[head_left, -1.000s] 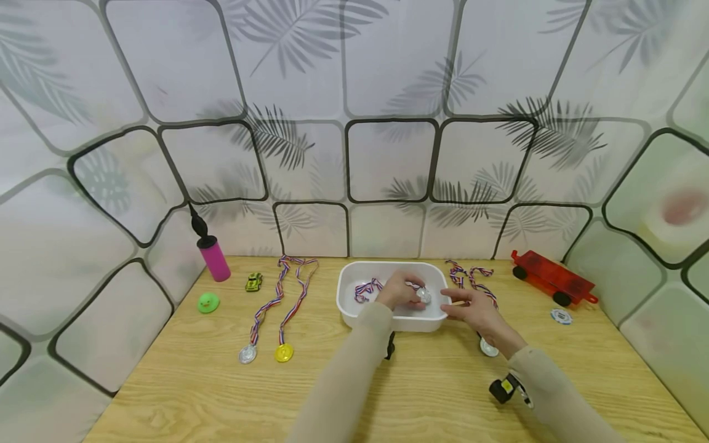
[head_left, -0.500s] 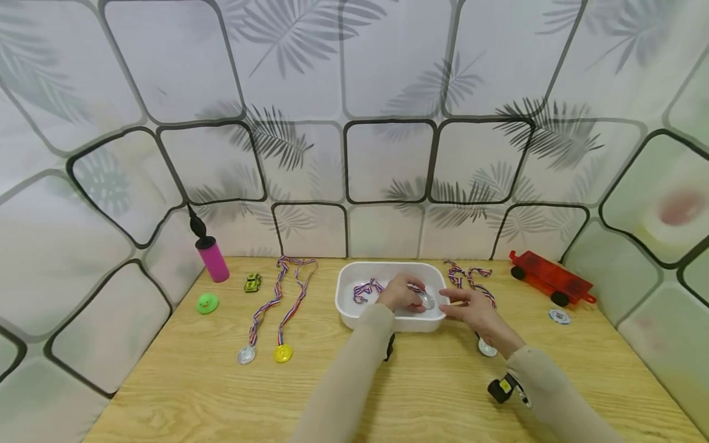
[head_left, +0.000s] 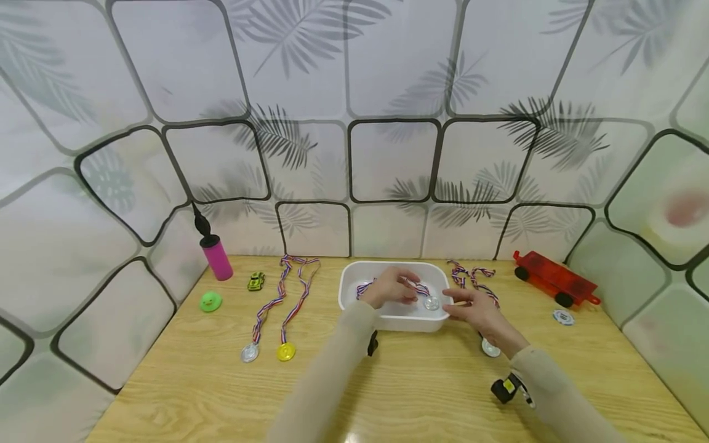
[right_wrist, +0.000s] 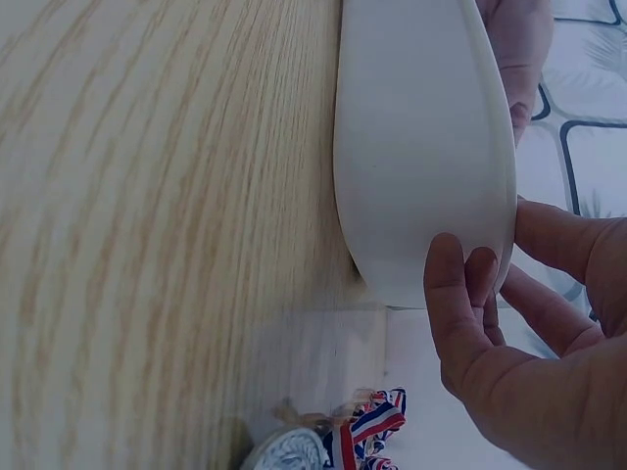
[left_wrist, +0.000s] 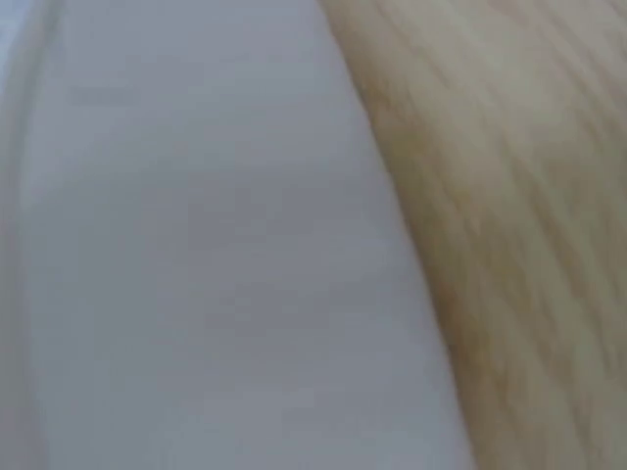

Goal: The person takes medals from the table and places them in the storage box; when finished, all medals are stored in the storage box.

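A white tub (head_left: 388,322) stands in the middle of the wooden table. My left hand (head_left: 390,286) is inside it, fingers curled on the striped ribbon (head_left: 419,288) of a silver medal (head_left: 431,303) that lies on the tub floor. My right hand (head_left: 471,307) rests with fairly straight fingers (right_wrist: 470,294) against the tub's right wall (right_wrist: 421,147). Another silver medal (head_left: 490,348) lies under my right wrist, its ribbon (head_left: 471,277) running back beside the tub. The left wrist view is a blur of the white tub wall (left_wrist: 216,255) and wood.
Left of the tub lie a silver medal (head_left: 249,352) and a gold medal (head_left: 285,351) with long ribbons, a small yellow-green car (head_left: 255,281), a green duck (head_left: 210,301) and a pink pump (head_left: 217,258). A red trailer (head_left: 554,283) and a poker chip (head_left: 562,317) sit at the right.
My left hand has drawn back and left inside the tub, and the silver medal now lies uncovered on the tub floor. My right hand has stayed at the tub's right wall.
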Available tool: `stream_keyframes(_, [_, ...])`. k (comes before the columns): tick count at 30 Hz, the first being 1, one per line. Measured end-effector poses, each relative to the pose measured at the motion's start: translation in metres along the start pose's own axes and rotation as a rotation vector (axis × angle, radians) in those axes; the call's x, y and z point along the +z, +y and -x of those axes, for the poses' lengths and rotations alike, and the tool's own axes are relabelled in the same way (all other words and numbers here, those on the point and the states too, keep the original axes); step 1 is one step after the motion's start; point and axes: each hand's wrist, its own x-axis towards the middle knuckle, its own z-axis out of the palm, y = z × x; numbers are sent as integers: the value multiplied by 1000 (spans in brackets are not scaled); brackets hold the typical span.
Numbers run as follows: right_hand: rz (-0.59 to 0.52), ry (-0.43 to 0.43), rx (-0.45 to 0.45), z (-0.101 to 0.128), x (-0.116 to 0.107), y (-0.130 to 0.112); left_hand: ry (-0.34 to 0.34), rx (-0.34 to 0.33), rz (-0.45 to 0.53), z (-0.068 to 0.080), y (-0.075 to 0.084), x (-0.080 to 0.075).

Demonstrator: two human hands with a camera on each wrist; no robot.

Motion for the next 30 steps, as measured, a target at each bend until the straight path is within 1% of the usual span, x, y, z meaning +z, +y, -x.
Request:
stream_keyframes(8, [22, 5, 16, 0, -1, 0, -13, 42, -30, 10, 2, -19])
stream_keyframes(12, [29, 5, 23, 1, -1, 0, -25, 58, -14, 19, 4, -29])
stream_keyframes(15, [34, 2, 23, 2, -1, 0, -16, 70, -14, 27, 6, -39])
stream_keyframes(19, [42, 6, 16, 3, -1, 1, 18, 82, -69, 37, 9, -53])
stream_keyframes(24, [44, 11, 14, 3, 0, 0, 42, 95, -96, 49, 9, -73])
stream_keyframes(30, [34, 7, 10, 2, 0, 0, 81, 70, -90, 67, 7, -97])
